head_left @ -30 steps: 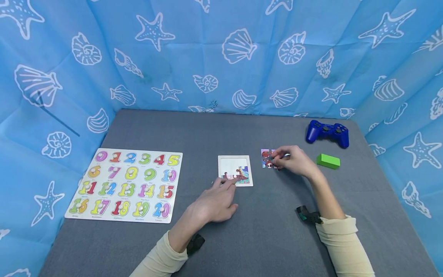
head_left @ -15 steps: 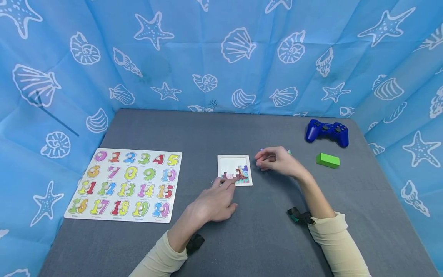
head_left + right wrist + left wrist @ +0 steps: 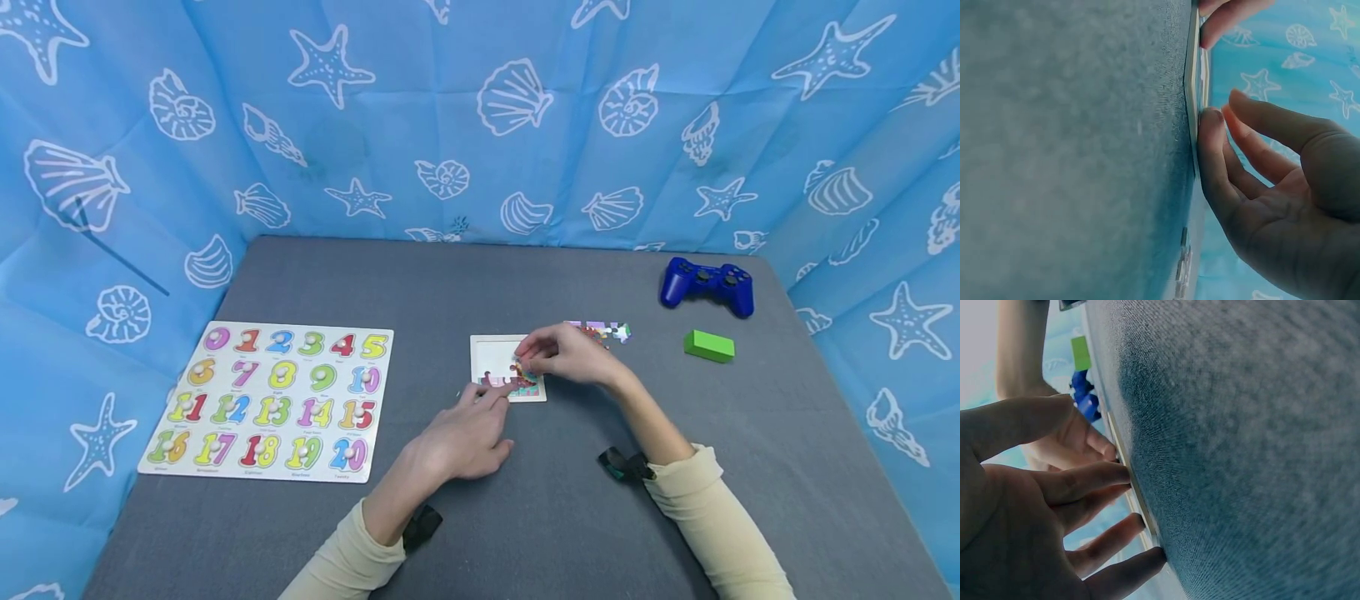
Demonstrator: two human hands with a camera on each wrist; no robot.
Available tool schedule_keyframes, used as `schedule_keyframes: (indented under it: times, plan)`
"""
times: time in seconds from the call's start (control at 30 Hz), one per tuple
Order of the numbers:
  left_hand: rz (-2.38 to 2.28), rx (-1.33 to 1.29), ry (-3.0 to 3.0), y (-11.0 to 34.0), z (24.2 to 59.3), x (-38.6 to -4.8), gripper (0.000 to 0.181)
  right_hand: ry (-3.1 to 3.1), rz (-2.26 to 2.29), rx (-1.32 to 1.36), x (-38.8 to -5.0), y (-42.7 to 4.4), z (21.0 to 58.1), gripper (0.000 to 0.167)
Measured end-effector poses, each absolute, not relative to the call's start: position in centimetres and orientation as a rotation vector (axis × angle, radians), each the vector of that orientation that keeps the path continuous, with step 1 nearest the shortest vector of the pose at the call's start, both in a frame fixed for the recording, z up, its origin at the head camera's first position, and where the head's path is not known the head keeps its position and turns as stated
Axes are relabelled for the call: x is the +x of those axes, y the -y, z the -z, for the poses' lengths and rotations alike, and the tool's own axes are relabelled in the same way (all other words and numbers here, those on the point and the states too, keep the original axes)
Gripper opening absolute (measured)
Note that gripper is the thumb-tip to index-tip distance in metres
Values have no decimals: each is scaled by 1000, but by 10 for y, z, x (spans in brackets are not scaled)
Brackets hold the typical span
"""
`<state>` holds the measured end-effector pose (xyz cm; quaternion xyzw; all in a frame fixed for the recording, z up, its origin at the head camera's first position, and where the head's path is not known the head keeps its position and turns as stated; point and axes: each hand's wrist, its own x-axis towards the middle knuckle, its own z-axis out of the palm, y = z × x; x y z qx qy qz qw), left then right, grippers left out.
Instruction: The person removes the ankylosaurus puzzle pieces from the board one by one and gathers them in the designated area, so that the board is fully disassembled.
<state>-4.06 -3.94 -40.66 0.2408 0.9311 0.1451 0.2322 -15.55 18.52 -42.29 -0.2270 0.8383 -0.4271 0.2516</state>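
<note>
A small square puzzle tray (image 3: 491, 345) lies mid-table in the head view, with joined jigsaw pieces (image 3: 531, 389) along its bottom and lower right. My left hand (image 3: 472, 433) rests at its near edge, extended fingers touching the tray and pieces. Over the tray's right side, my right hand (image 3: 573, 354) has its thumb and fingertips brought together on a small jigsaw piece, mostly hidden by the fingers. In the right wrist view the right hand (image 3: 1272, 169) is close against the tray edge (image 3: 1191, 81). More jigsaw pieces (image 3: 619, 332) lie beyond the right hand, partly covered by it.
A number peg board (image 3: 348, 333) lies on the left of the grey table (image 3: 450, 283). At the right are a green block (image 3: 709, 346) and a blue game controller (image 3: 707, 285). A blue seashell curtain (image 3: 420, 100) stands behind the table and along its sides.
From the loose pieces at the right, my right hand has moved left to the tray, uncovering part of that group. The left hand stays in place.
</note>
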Motion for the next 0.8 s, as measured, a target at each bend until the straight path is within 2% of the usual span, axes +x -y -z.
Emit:
schedule_keyframes:
  times: [0.6,0.8]
  plan:
    - [-407,650,-2558,39,407,-41,62,-2422,949,-626,-158,-171,419,11]
    - [-400,655,-2564,39,407,-41,65,-2442,925,-644,-158,-170,419,14]
